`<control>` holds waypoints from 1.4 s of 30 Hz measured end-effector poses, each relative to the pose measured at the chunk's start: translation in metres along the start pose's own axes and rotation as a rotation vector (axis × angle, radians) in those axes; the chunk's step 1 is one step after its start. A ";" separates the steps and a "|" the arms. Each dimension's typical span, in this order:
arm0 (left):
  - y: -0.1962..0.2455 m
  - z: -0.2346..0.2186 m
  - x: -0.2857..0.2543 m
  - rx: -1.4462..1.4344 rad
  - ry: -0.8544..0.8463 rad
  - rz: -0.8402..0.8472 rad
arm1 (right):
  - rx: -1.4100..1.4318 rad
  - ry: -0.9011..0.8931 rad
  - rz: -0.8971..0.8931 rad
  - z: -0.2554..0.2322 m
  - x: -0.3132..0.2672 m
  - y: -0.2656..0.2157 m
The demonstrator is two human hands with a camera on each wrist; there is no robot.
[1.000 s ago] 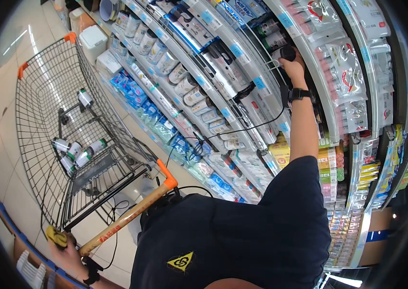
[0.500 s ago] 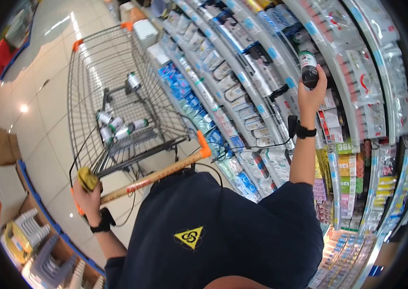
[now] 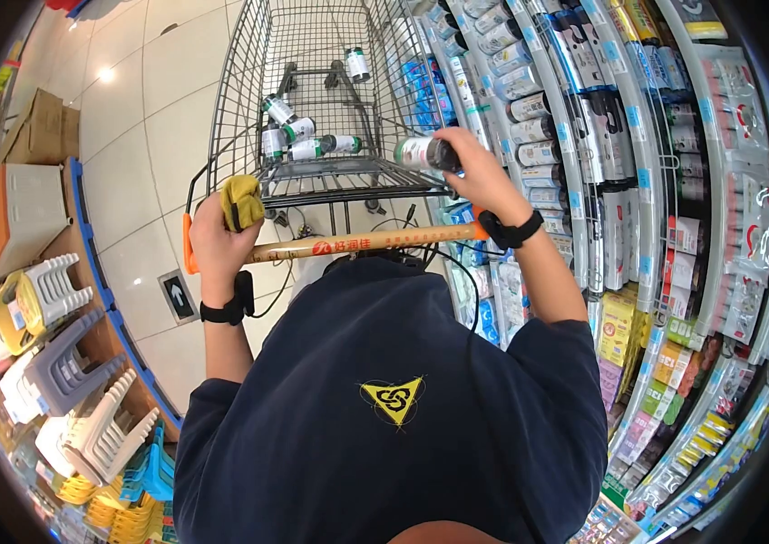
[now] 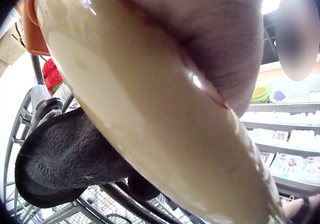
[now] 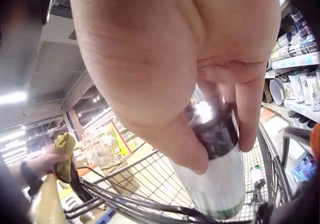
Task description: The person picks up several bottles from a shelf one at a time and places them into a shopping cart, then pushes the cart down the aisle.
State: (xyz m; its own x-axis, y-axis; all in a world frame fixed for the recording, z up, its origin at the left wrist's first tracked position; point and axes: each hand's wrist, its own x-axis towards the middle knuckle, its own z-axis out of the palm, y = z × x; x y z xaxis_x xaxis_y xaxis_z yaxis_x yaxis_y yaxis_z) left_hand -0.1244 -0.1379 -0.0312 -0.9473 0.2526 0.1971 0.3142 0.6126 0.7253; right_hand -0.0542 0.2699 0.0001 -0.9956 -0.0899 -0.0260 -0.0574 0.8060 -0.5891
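My right hand [image 3: 486, 179] grips the dark end of a cylindrical bottle [image 3: 421, 154] with a white label and green band, tilted over the cart's near right side. In the right wrist view, thumb and fingers close round the dark part of that bottle [image 5: 216, 184]. My left hand [image 3: 221, 238] holds a bunched yellow cloth [image 3: 241, 203] with a black strip, its palm against the cart handle [image 3: 357, 240]. In the left wrist view, a fuzzy black piece [image 4: 70, 156] hangs beneath the handle. Several similar bottles [image 3: 301, 129] lie in the cart [image 3: 312, 32].
Shelves [image 3: 598, 190] of packaged goods line the right side. Plastic stools [image 3: 103, 426] and an orange-and-white box [image 3: 26, 218] stand on the left behind a blue edge. Tiled floor [image 3: 153, 118] runs left of the cart. Thin cables [image 3: 457, 258] cross near the handle.
My right hand has taken a bottle from the shelf and carried it left to the cart. The view has turned towards the cart. My left hand stays at the handle with the cloth.
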 end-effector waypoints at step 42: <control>0.020 0.020 0.001 0.197 0.122 -0.157 | -0.861 0.862 0.410 -0.436 -0.156 0.295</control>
State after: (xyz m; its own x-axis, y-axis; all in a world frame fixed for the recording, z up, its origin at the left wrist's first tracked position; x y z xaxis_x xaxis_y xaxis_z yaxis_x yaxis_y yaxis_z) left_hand -0.1178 -0.1104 -0.0298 -0.9821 0.0578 0.1792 0.1575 0.7737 0.6137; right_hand 0.0521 0.7770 0.1825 -0.6590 0.3986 0.6378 0.5554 0.8298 0.0554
